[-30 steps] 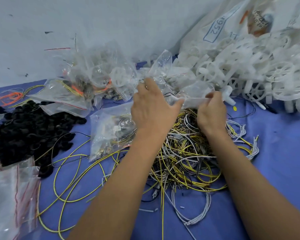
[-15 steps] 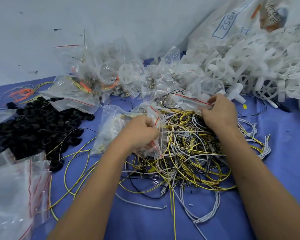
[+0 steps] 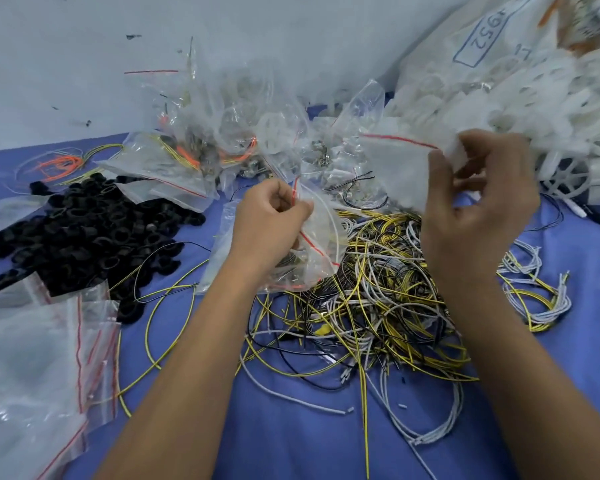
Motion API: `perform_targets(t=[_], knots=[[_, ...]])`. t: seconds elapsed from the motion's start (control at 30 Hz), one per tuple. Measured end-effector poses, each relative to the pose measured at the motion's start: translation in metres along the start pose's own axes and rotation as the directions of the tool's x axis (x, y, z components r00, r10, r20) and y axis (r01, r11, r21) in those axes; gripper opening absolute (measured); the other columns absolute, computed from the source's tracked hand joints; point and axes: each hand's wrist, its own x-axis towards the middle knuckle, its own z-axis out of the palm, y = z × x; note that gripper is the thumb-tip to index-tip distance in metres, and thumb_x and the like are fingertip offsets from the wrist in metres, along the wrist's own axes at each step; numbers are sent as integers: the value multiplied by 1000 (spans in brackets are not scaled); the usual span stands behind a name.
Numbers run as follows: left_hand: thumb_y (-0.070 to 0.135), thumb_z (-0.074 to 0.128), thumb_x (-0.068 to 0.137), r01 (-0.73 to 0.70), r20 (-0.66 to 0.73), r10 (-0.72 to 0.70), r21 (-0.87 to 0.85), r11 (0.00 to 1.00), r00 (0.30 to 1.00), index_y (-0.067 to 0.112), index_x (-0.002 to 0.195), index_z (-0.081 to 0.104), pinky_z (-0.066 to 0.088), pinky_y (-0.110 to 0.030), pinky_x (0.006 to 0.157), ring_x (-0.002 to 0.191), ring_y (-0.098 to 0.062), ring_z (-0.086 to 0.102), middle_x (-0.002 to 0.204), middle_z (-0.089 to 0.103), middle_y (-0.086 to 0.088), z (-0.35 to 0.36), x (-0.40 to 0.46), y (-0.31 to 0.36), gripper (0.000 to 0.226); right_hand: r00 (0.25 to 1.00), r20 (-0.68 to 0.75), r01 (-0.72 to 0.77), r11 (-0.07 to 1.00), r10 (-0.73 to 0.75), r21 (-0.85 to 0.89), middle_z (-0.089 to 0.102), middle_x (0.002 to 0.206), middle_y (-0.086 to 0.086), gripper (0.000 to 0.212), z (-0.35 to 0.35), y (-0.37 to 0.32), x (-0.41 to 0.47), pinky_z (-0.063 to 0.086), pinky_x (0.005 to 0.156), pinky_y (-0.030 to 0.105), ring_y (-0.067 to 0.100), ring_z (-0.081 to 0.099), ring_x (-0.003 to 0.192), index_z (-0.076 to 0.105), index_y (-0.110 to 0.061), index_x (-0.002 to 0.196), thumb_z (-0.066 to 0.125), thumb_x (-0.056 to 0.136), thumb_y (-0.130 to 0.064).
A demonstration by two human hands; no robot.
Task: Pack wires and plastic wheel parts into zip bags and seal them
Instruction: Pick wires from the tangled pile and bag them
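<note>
My left hand (image 3: 269, 221) grips the red-striped mouth of a clear zip bag (image 3: 312, 251) that holds small parts and wire, just above the wire tangle. My right hand (image 3: 478, 202) is raised at the right and pinches a second clear zip bag (image 3: 400, 168) with a red seal line; that bag is blurred and its contents cannot be made out. A heap of yellow, white and black wires (image 3: 378, 299) lies on the blue cloth below both hands. White plastic wheel parts (image 3: 520, 109) are piled at the back right.
Several filled zip bags (image 3: 219, 140) lie in a heap at the back centre. Black rubber rings (image 3: 90, 233) cover the left. A stack of unfilled zip bags (image 3: 39, 368) sits at the near left. Orange wires (image 3: 59, 164) lie at the far left, against the wall.
My right hand has lifted its bag up off the wire heap and to the right. My left hand keeps its grip on the other bag near the heap's left edge.
</note>
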Motion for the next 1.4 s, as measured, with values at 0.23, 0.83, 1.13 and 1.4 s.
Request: perform_targets(t=[0.23, 0.83, 1.13, 1.4], knots=[[19, 68, 92, -4, -44, -1, -96, 995, 999, 15, 78, 56, 39, -19, 38, 39, -14, 51, 57, 56, 3, 1, -1, 2, 19, 900, 361, -403, 780, 243, 479, 61, 76, 16, 27, 12, -32, -16, 52, 45, 30, 27, 63, 54, 58, -5, 120, 69, 96, -12], [11, 68, 82, -381, -100, 407, 206, 901, 908, 15, 70, 57, 37, -22, 55, 50, -9, 44, 51, 45, 8, 11, -12, 26, 17, 646, 716, -462, 882, 264, 91, 68, 63, 1, 12, 30, -26, -48, 46, 55, 25, 13, 60, 52, 68, -19, 94, 74, 84, -14], [5, 69, 78, -482, 55, 481, 178, 858, 875, 11, 72, 62, 39, -19, 56, 53, -11, 53, 55, 57, 2, 33, -31, 56, 11, 578, 810, -381, 911, 100, 159, 71, 74, 12, 10, 29, -27, -44, 53, 55, 49, 34, 69, 74, 65, 3, 81, 63, 70, 2], [2, 70, 81, -365, -53, 367, 50, 930, 929, 8, 68, 60, 41, -19, 54, 49, -11, 52, 52, 57, 3, 42, -39, 64, 17, 342, 936, -312, 929, -86, 199, 62, 75, 6, 20, 27, -30, -47, 37, 68, 7, 7, 54, 77, 62, 10, 76, 43, 80, 16]])
